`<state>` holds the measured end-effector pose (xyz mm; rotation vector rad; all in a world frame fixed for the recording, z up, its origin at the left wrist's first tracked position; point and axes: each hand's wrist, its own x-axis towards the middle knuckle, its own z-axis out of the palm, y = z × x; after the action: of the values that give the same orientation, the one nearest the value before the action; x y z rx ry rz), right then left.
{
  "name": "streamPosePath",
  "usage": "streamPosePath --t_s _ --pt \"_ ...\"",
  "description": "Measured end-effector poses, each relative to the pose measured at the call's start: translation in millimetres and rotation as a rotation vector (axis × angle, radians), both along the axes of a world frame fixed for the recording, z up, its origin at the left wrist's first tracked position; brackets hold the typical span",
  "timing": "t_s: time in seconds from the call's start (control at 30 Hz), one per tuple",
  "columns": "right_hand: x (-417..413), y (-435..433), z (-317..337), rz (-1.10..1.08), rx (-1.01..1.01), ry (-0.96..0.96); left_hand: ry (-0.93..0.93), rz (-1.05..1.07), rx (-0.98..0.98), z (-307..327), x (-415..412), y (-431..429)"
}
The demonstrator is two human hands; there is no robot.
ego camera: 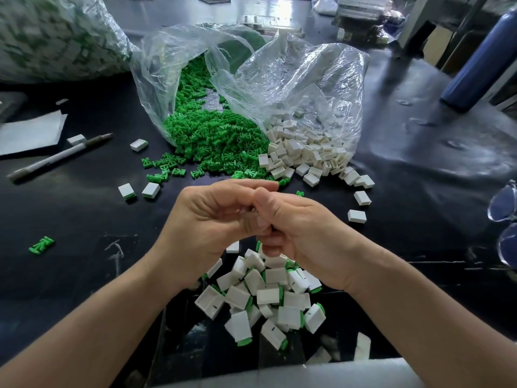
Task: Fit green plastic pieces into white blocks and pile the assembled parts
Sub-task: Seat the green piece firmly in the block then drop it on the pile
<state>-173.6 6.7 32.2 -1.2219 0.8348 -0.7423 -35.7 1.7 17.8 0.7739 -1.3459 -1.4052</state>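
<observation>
left hand (212,217) and right hand (302,228) curl tight together, whatever they pinch hidden; the green should enter square and be pressed flush. two clear bags (307,79) spill green pieces (212,138) and white blocks (305,152) past counting; roughly two dozen assembled parts (268,301) heap beneath the wrists.

Above the black desk (84,275), the left hand (212,219) and right hand (302,228) meet, fingers curled together; whatever lies between them is hidden. Beneath them sits a pile of assembled parts (265,301). Beyond, clear bags (307,74) spill green pieces (207,135) and white blocks (305,152). A pen (56,158) lies at the left.
</observation>
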Motion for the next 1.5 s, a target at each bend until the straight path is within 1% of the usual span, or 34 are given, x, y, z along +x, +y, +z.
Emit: streamPosePath --t_s 0.17,0.33,0.4,0.5,0.67,0.8,1.13,1.3,1.43,1.5 --pt "0.4 -0.4 -1.5 -0.007 -0.013 -0.003 -0.028 -0.007 -0.004 0.8 0.4 -0.1" --pt "-2.1 -5.7 -0.6 0.046 0.072 -0.082 -0.005 0.009 0.008 0.6 -1.4 -2.1" --pt "-5.1 -9.1 -0.8 0.049 0.095 -0.042 0.014 0.026 0.006 1.8 -1.4 -2.9" --pt "-6.6 -10.8 -1.7 0.029 0.077 0.016 0.049 0.028 0.022 5.4 0.4 -2.7" --pt "-7.4 -11.8 -4.3 -0.015 0.071 -0.010 0.000 0.015 0.086 6.7 4.4 -3.1" --pt "-7.7 -12.1 -4.6 -0.017 0.042 0.022 -0.022 0.037 0.128 7.2 5.0 -4.6" --pt "-8.7 -11.8 -7.0 0.006 -0.010 0.063 0.012 0.029 0.158 8.4 5.7 -5.6" --pt "-8.0 -11.8 -7.7 0.045 -0.030 0.145 -0.027 -0.013 0.109 7.7 4.0 -4.3" --pt "-7.4 -7.2 -2.5 0.010 -0.093 0.244 -0.007 -0.024 0.130 6.9 2.6 -3.2" --pt "-7.3 -6.9 -2.6 -0.006 -0.108 0.250 -0.006 -0.041 0.132 6.6 2.5 -2.9"
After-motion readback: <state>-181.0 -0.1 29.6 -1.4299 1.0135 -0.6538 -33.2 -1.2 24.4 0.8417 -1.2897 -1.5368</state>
